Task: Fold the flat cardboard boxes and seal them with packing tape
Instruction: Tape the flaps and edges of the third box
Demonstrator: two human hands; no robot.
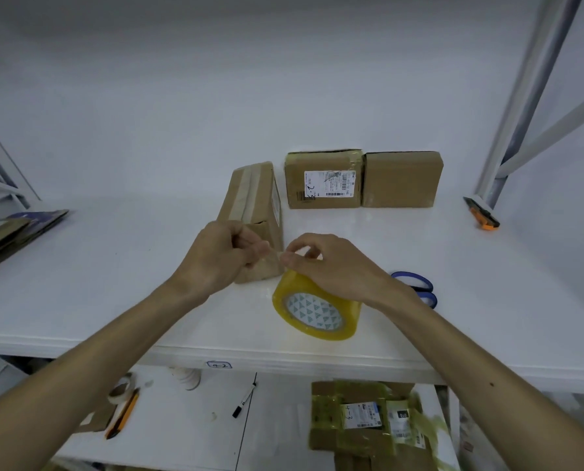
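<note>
Two brown cardboard boxes [322, 180] stood sealed at far right; the near brown carton [253, 205] seemed half-taped, left hand [220, 256] pinching the tape end, right hand [331, 266] gripping the yellow tape roll [314, 311].

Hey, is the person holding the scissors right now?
No, the blue-handled scissors lie on the shelf behind the right wrist; the right hand grips the tape roll and the left hand pinches its end.

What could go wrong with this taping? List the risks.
The left hand pinches the tape end beside the right hand, which grips the packing tape roll; the end may stick to fingers or fold onto itself.
Neither hand seems to grip the cardboard box; pulling tape could shift it.
</note>
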